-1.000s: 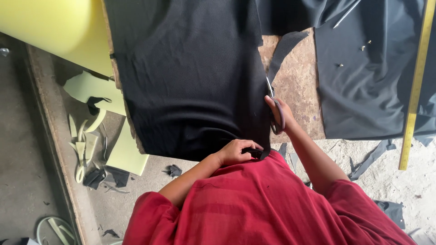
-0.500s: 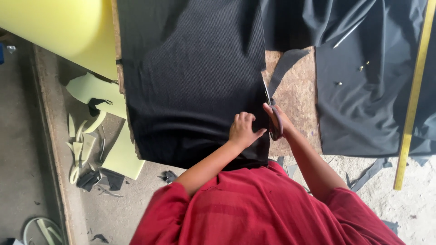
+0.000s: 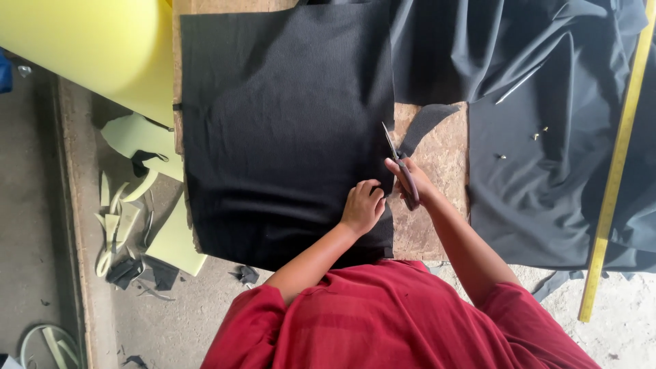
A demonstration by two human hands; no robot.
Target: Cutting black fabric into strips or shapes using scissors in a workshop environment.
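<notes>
While the right hand (image 3: 410, 179) stays out of nothing but the scissors' (image 3: 400, 167) handles, its grip closed through them, the blades point toward the top of the frame along the right edge of the black fabric panel (image 3: 287, 130), centre frame. Just left of it, the left hand (image 3: 363, 206) presses flat on that cloth, fingers curled, holding nothing. Brown worktop (image 3: 437, 205) shows to the right, grey fabric (image 3: 547, 171) beyond, a yellow measuring stick (image 3: 615, 184) at far right.

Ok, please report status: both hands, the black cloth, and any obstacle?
Right hand grips brown-handled scissors at the right edge of the square black cloth. Left hand presses cloth flat beside them. Nothing in the blades' path.
</notes>
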